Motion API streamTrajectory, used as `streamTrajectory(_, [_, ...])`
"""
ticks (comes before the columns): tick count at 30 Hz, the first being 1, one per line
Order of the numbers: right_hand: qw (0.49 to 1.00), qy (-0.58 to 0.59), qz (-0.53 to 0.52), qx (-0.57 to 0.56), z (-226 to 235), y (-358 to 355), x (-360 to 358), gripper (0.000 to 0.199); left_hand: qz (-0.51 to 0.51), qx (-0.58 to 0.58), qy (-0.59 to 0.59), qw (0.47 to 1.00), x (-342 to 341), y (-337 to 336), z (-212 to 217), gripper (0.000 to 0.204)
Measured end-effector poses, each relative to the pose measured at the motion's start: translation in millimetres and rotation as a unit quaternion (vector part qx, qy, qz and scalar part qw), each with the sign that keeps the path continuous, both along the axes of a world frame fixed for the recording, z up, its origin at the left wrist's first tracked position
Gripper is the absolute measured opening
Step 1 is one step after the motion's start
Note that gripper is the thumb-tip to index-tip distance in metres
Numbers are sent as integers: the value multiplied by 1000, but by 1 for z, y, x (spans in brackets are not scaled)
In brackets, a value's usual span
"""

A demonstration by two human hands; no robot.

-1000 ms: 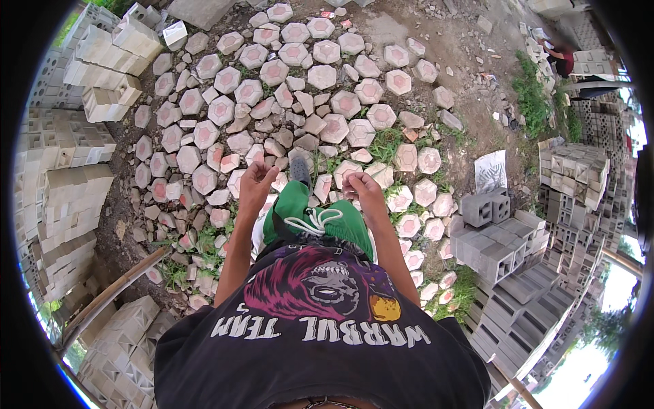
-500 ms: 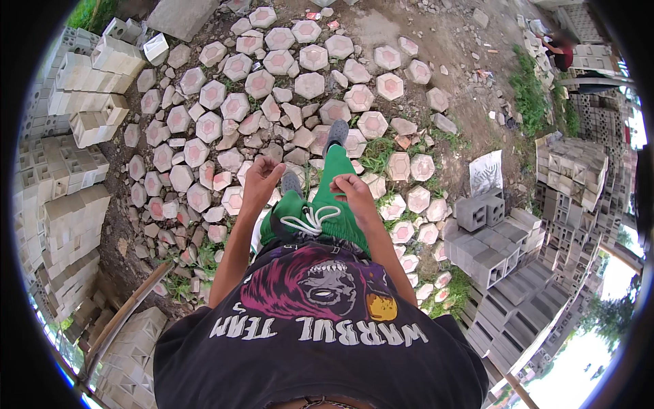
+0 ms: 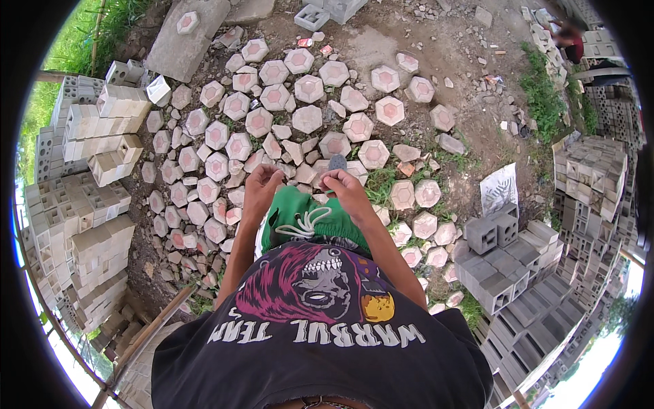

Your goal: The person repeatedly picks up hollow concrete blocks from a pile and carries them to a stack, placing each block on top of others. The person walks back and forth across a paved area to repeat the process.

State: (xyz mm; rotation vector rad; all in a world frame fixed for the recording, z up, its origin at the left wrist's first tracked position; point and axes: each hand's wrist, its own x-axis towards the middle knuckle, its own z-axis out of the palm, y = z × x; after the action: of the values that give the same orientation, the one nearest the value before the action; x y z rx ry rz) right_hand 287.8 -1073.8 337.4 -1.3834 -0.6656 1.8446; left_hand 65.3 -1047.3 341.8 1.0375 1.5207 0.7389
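My left hand (image 3: 263, 187) is in front of my waist, its fingers curled in and nothing showing in them. Level with it on the other side, my right hand (image 3: 346, 191) is also loosely closed, with no object visible. Between them are my green shorts (image 3: 305, 211) with a white drawstring. One grey clog (image 3: 337, 162) shows beyond the right hand; the other foot is hidden. Ahead, the ground is laid with hexagonal paving blocks (image 3: 308, 118), pale with pinkish centres. Broken stone pieces (image 3: 293, 151) lie among them. Neither hand touches a block.
Stacked pale concrete blocks (image 3: 102, 198) line the left. Grey hollow blocks (image 3: 494, 259) are piled at the right, near a printed white sheet (image 3: 499, 189). A flat slab (image 3: 185, 51) lies far left. Another person (image 3: 571, 42) is at the far right. A wooden pole (image 3: 153, 327) slants at lower left.
My view has shifted forward over the paving, showing more of the far slab and a hollow block. My hands have come closer together, and the left clog has gone out of sight.
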Motion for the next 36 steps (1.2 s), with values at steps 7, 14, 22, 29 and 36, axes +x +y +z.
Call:
streamTrajectory(7, [996, 8, 85, -3, 9, 37, 17, 17, 25, -15, -14, 999, 23, 23, 5, 19])
streamTrajectory(14, [992, -29, 124, 19, -8, 65, 22, 17, 15, -34, -1, 999, 29, 48, -4, 17])
streamTrajectory(22, [991, -69, 111, 30, -20, 134, 27, 20, 0, -54, -19, 998, 24, 118, -32, 19])
streamTrajectory(29, [997, -43, 69, 7, -43, 244, 8, 20, 20, -46, -17, 999, -5, 227, -55, 18])
streamTrajectory(36, [999, -27, -34, -20, -38, 368, -8, 17, 97, 1, -7, 995, -51, 354, -59, 21])
